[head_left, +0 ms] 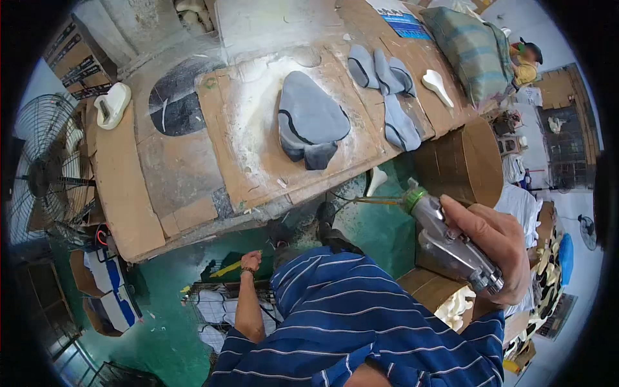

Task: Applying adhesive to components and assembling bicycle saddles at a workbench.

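Note:
Raised at the right, my right hand [493, 242] is closed around a spray gun [445, 235] with a greyish metal body and a green ring near its front end. The gun is held away from the table, tilted with its front end up and to the left. My left hand [251, 260] hangs low beside my body, fingers curled; whether anything is inside them is hidden. On the powdery cardboard in front of me lies a grey padded bicycle saddle cover [313, 109] with black edging. Neither hand touches it.
Several smaller grey covers [390, 77] and a pale saddle [438, 87] lie at the table's right. Another pale saddle [113, 106] sits at its left end, near a standing fan [42, 177]. A tall cardboard box [461, 161] and a stuffed sack [467, 51] are at the right.

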